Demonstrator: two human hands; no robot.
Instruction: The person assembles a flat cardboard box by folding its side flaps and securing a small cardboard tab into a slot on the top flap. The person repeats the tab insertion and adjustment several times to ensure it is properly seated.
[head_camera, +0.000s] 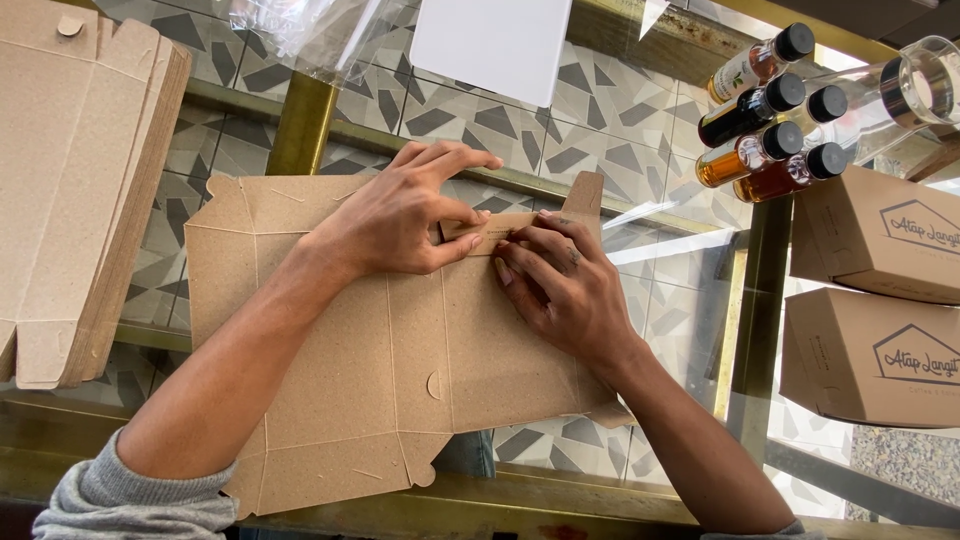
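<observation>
I have a flat, unfolded brown cardboard box blank (390, 370) lying on the glass worktop (660, 290), spread out under both my forearms so its creases face up and I can work a flap without lifting the whole sheet. My left hand (400, 215) lies across the upper middle of the blank, its fingers (455, 160) stretched out and close together, the thumb pressed sideways against a small folded flap (495, 232) at the top edge. My right hand (560, 285) comes in from the other side; its fingertips (520, 245) pinch and press the same flap, so the fold is squeezed between the two hands and held down on its crease. A taller tab (583, 195) of the blank stands up just beyond my right fingers.

Well off beyond my left fingers lies a stack of further flat blanks (80, 190), kept squared so the next sheet comes off easily. Beyond my right fingers, near the worktop's far corner, small dark-capped bottles (765, 130) of amber and brown liquid lie side by side, touching one another, beside a clear glass vessel (915, 95). Nearer to me on that side, two finished brown boxes (870, 300) sit one next to the other. Ahead of my fingers, clear plastic wrap (310, 30) and a white card (490, 45) lie on the glass.
</observation>
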